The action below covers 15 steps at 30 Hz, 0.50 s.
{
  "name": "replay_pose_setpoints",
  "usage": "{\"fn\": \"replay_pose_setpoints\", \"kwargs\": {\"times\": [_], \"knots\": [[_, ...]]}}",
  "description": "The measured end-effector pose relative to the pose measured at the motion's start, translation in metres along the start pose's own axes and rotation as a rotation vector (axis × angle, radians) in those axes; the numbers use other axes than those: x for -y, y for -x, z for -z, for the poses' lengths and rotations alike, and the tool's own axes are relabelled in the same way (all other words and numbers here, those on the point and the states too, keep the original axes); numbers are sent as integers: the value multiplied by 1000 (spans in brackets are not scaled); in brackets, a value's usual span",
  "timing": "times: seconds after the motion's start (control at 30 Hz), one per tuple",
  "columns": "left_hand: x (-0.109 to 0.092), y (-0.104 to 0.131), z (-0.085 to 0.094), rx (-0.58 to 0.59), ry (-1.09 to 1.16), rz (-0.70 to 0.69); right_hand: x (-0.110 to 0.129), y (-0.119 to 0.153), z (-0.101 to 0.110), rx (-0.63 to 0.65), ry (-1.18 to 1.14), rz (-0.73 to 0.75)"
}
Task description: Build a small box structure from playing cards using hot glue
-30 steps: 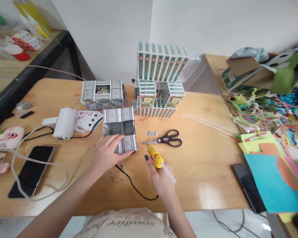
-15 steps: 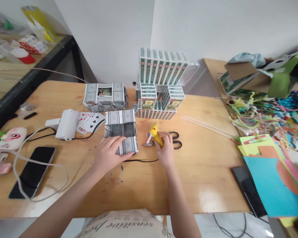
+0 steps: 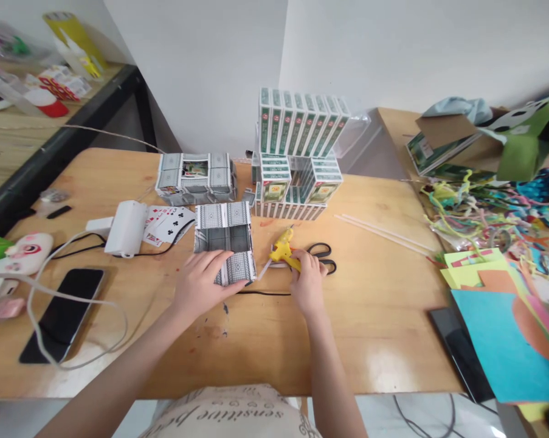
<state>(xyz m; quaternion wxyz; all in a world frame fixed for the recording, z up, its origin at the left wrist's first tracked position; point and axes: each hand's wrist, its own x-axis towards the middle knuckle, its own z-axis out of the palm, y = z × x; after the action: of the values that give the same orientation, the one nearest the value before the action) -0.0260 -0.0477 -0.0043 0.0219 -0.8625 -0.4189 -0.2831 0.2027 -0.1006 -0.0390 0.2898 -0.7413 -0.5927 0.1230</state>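
Observation:
My left hand (image 3: 201, 277) grips the near left part of an open box made of playing cards (image 3: 238, 267), its fingers over the edge and the thumb along the near side. The card backs are grey and patterned. To the right, my right hand (image 3: 308, 280) is closed around the handle of a yellow hot glue gun (image 3: 282, 249), which lies low over the table with its nozzle pointing away from me. A pale glue stick (image 3: 265, 269) pokes out of its rear toward the card box. Black-handled scissors (image 3: 329, 266) lie partly under the gun and my right hand.
Behind the card box stand a second card structure (image 3: 195, 193) and a tall stack of green-and-white card packs (image 3: 301, 125). Loose cards (image 3: 170, 224), a white adapter (image 3: 126, 230) and a phone (image 3: 64, 313) lie left. Thin sticks (image 3: 383, 234) and coloured paper (image 3: 493, 340) are on the right.
The glue gun has turned in my right hand, its glue stick swinging out toward the card box and its nozzle now clearly visible. My left hand stays on the box.

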Motion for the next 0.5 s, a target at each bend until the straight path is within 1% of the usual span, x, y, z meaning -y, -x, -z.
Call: {"fn": "replay_pose_setpoints", "kwargs": {"times": [0.07, 0.17, 0.3, 0.4, 0.5], "knots": [[0, 0, 0, 9, 8, 12, 3, 1, 3, 33, -29, 45], [0, 0, 0, 20, 14, 25, 14, 6, 4, 36, -79, 111], [0, -1, 0, 5, -2, 5, 34, 19, -3, 98, -267, 223], [0, 0, 0, 0, -3, 4, 43, 26, -13, 137, -380, 220], [0, -1, 0, 9, 13, 18, 45, 27, -19, 170, -444, 199]]}}
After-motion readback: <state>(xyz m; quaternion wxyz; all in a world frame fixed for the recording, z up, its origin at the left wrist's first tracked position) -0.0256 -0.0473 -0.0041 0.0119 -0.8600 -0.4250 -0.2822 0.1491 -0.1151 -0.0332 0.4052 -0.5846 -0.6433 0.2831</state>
